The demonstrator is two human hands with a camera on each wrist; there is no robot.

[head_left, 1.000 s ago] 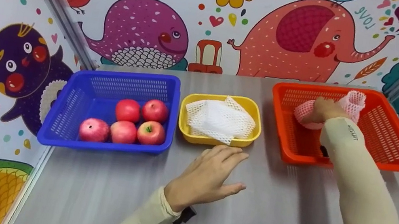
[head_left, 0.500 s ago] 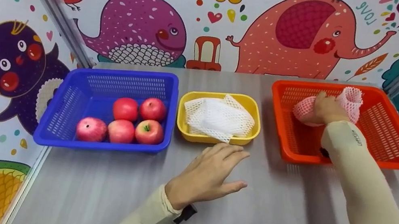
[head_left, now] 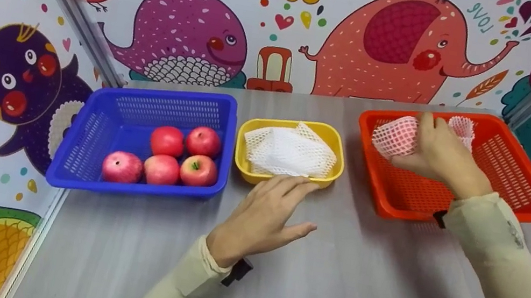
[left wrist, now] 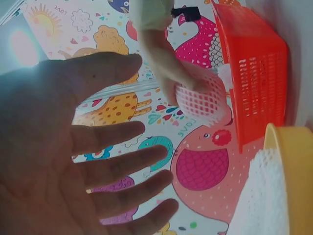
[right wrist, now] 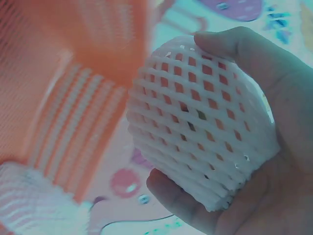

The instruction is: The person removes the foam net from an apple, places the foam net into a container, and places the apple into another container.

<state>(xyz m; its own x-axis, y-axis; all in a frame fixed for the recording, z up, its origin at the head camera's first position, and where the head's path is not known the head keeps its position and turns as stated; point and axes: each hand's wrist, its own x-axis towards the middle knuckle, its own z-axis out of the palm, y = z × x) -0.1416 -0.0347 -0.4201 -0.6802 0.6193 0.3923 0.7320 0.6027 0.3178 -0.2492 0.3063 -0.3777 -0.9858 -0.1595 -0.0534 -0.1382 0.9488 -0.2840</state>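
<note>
My right hand grips an apple in a pink foam net, lifted above the red-orange basket. In the right wrist view, thumb and fingers curl round the netted apple, whose red skin shows through the mesh. Another pink foam net stands in that basket, partly behind my hand; whether it has fruit in it is hidden. My left hand hovers with fingers spread at the front edge of the yellow tray, holding nothing. From the left wrist, its palm shows bare.
White foam nets lie heaped in the yellow tray. To the left, a blue basket has several bare apples at its right and front. A patterned wall panel closes off the back of the grey table.
My right hand has raised the netted apple from the basket's floor and shifted it slightly left and toward the camera. My left hand has moved slightly up and left, staying spread.
</note>
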